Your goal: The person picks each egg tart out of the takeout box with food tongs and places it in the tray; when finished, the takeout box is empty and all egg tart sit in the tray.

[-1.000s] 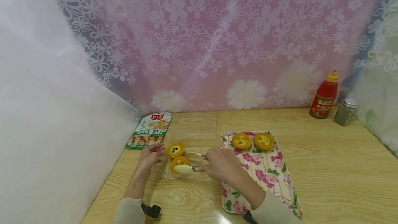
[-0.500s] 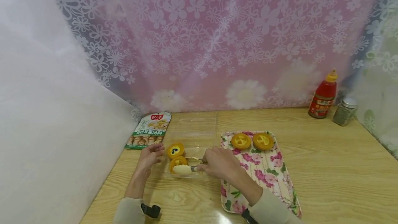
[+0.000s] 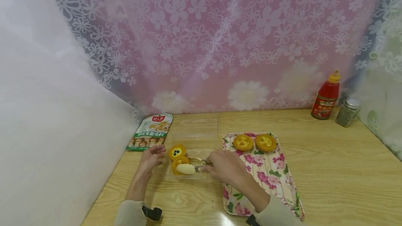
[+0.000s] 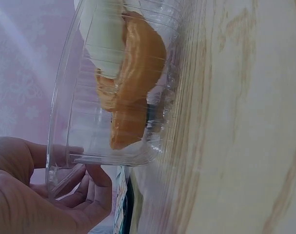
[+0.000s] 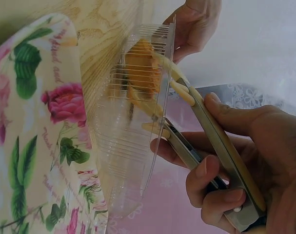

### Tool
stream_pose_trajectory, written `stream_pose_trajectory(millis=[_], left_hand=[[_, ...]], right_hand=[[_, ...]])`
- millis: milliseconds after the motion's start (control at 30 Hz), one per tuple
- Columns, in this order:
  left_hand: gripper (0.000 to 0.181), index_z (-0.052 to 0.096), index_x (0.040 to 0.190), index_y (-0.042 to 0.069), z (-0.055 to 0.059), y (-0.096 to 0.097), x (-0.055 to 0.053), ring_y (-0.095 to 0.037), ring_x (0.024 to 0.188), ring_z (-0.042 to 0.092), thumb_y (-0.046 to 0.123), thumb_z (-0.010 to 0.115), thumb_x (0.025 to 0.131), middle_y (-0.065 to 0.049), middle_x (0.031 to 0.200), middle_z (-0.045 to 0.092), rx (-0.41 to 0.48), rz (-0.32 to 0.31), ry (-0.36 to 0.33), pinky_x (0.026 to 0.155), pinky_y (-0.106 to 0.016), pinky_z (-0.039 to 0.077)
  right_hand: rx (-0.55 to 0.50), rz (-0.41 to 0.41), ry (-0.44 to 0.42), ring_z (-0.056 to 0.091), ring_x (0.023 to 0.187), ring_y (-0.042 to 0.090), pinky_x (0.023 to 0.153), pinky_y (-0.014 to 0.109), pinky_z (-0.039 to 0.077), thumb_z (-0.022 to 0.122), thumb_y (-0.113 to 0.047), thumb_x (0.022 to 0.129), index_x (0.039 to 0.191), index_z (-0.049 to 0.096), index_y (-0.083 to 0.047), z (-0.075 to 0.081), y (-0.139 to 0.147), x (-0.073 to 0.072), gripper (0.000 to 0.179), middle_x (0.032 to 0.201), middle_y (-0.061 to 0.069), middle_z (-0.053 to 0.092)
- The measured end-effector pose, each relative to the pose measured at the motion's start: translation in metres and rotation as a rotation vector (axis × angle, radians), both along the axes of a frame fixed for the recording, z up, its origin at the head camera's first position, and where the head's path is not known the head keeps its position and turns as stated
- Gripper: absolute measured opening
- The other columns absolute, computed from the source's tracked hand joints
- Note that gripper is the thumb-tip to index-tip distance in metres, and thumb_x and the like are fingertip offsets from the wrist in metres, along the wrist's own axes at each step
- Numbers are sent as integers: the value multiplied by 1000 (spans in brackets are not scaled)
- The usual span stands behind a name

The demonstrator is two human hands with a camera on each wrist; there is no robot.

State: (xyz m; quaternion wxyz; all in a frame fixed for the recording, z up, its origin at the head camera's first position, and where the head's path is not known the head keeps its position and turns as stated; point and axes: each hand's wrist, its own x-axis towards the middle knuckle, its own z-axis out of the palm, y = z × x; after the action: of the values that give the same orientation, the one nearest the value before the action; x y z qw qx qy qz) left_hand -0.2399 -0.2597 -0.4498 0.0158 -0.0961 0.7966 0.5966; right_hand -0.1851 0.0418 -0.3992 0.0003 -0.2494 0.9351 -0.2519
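My right hand (image 3: pixel 227 168) grips cream-tipped metal tongs (image 5: pixel 221 151), whose arms stand on either side of an egg tart (image 5: pixel 143 68) in a clear plastic container (image 4: pixel 60 122). In the head view, the tongs' near tip covers part of this tart. Touching it behind is a second tart (image 3: pixel 177 152) topped with dark berries. My left hand (image 3: pixel 150 161) pinches the container's left rim, thumb on the inner side and fingers outside, as the left wrist view shows. The container's hinged lid (image 3: pixel 196 126) lies open toward the back.
Right of the container lies a floral tray (image 3: pixel 263 180) with two tarts (image 3: pixel 243 143) at its far end. A green-and-white food packet (image 3: pixel 150 132) leans at the back left. A red sauce bottle (image 3: pixel 326 97) and a spice jar (image 3: pixel 348 112) stand back right.
The tongs shift slightly left with the near tart, then a little back to the right. My left hand stays at the container's rim.
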Motion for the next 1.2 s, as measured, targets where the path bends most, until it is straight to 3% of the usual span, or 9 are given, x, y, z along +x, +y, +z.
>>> stream_pose_trajectory(millis=[133, 467, 800, 1200], left_hand=[[42, 52, 146, -7, 0, 0, 0, -42, 122, 56, -2, 52, 105, -29, 141, 56, 8, -1, -5, 90, -47, 55], [42, 52, 147, -6, -2, 3, 0, -42, 124, 56, 0, 54, 105, -29, 143, 55, 14, -17, -6, 92, -49, 55], [44, 51, 148, -7, -5, -3, -2, -39, 123, 57, 0, 53, 104, -28, 143, 55, 17, -22, -12, 91, -46, 55], [43, 50, 148, -6, -3, -2, 0, -40, 125, 56, 0, 53, 105, -28, 144, 55, 20, -23, -12, 94, -48, 54]], right_hand=[[-37, -17, -40, 14, 41, 5, 39, 21, 14, 74, -37, 98, 116, 81, -10, -1, 3, 1, 34, 45, -10, 27], [-91, -50, -28, 20, 42, 6, 41, 21, 16, 72, -40, 98, 120, 80, -11, 0, 16, 9, 37, 51, -9, 49], [-152, -111, -26, 13, 41, 5, 39, 20, 14, 72, -41, 98, 121, 80, -11, 7, 24, 27, 38, 46, -12, 24], [-196, -252, -98, 20, 42, 8, 40, 20, 17, 73, -40, 97, 127, 77, -17, 12, 46, 46, 38, 46, -7, 35]])
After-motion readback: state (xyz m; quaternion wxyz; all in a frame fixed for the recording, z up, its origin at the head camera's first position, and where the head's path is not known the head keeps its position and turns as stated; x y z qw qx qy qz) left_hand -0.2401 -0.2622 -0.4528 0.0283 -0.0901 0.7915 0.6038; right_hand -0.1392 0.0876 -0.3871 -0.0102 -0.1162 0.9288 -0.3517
